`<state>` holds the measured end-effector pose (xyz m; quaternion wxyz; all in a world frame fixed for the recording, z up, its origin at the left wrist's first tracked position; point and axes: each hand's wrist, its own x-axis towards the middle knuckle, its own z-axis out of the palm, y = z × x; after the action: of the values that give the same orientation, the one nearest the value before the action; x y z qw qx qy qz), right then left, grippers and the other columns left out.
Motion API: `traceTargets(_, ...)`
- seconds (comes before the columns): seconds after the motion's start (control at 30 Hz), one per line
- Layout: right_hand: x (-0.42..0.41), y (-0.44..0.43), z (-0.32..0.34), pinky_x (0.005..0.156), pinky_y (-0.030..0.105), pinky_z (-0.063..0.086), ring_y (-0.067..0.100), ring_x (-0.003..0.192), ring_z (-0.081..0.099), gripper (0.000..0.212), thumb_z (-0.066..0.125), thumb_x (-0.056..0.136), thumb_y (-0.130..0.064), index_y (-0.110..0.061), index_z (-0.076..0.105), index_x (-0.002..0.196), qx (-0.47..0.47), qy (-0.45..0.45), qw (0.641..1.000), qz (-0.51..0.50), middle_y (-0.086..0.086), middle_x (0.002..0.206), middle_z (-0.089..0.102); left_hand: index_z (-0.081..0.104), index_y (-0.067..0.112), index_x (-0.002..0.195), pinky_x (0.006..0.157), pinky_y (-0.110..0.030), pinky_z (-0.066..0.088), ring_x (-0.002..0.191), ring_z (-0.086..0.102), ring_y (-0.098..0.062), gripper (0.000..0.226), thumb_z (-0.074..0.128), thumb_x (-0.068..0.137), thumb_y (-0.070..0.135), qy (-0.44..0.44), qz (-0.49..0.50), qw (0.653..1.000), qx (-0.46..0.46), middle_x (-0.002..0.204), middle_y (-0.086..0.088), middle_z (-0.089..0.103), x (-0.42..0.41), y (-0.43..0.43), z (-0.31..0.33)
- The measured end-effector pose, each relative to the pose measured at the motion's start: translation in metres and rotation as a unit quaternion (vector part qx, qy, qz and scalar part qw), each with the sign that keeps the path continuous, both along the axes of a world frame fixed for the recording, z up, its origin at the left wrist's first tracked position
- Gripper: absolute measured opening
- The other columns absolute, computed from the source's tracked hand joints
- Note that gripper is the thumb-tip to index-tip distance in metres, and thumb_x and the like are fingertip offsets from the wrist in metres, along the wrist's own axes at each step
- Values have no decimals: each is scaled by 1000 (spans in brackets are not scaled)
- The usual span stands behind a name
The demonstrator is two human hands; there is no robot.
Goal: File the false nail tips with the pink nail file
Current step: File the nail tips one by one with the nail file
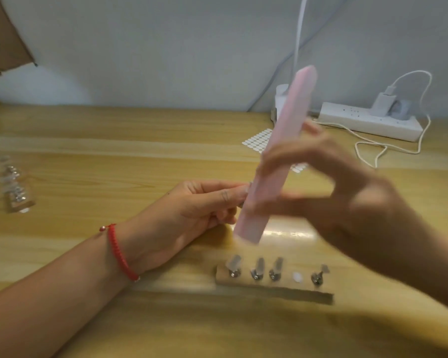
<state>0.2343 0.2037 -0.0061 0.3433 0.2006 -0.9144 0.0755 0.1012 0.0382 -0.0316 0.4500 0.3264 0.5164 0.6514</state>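
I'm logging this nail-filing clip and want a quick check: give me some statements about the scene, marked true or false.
The right hand holds the pink nail file. True.
The file lies flat on the table. False: it is held up above the table, steeply tilted.
Five nail tips stand on the wooden holder. False: four stand there; one spot shows only a white disc.
A red bracelet is on the left wrist. True.
The left hand lies flat and open. False: its fingers pinch a small item beside the file.
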Motion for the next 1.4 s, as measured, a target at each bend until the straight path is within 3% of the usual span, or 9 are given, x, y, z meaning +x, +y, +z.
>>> traceTargets(0.07,-3,10,13,105,39,43,37,106,59,32,63,90,2,-20,66,112,-38,21,998,-39,13,111,59,79,17,80,65,-14,47,62,50,-5,44,89,46,44,9,2,1000,0,70,4,66,-1,2,-2)
traceTargets(0.23,0,-14,-4,110,51,35,34,107,59,36,56,93,6,-23,74,106,-10,-11,1000,-2,15,109,62,80,17,81,63,-15,50,69,57,-11,27,81,56,25,9,-3,1000,-6,78,-7,66,0,-1,0)
traceTargets(0.37,-3,10,18,96,36,45,30,106,60,36,62,92,4,-24,65,114,-49,2,998,-48,11,115,59,79,17,78,63,-16,44,62,46,-11,44,91,43,41,16,18,1000,-6,72,-3,63,1,2,-1)
traceTargets(0.53,1,-14,-3,110,50,34,36,105,60,32,55,95,2,-22,75,104,-2,-33,999,31,16,108,63,79,14,85,63,-17,47,79,38,-26,29,82,57,22,5,10,1000,-12,81,-12,58,0,-1,0)
traceTargets(0.67,-4,10,15,96,41,45,32,107,59,34,58,92,9,-17,67,112,-76,-25,996,-29,16,113,59,79,14,81,64,-16,43,65,44,-15,41,89,48,37,13,7,1000,4,71,-5,58,2,2,0)
traceTargets(0.77,2,-9,-3,104,49,40,35,107,59,42,52,91,12,-21,72,108,-32,-53,998,24,16,110,60,79,16,83,65,-19,46,85,36,-27,33,78,54,32,0,24,1000,-10,85,-14,51,2,1,0)
traceTargets(0.93,-5,11,14,93,42,45,31,107,59,32,60,91,6,-16,67,114,-86,-39,995,-26,17,112,59,78,16,75,65,-21,36,62,40,-12,11,73,65,18,12,14,1000,10,65,7,61,1,3,-1)
traceTargets(1.3,-1,-2,2,95,37,45,30,104,59,33,58,91,8,-18,72,107,-80,-43,996,-5,16,110,60,75,19,76,66,-20,36,62,38,-5,19,79,63,32,27,-12,999,35,65,13,59,-3,1,-2)
traceTargets(1.4,2,-14,-2,101,42,41,35,104,59,36,48,96,4,-17,76,103,-43,-62,996,37,16,108,62,75,18,78,68,-21,39,70,39,-18,20,78,63,30,21,1,999,24,69,8,62,-3,0,-3)
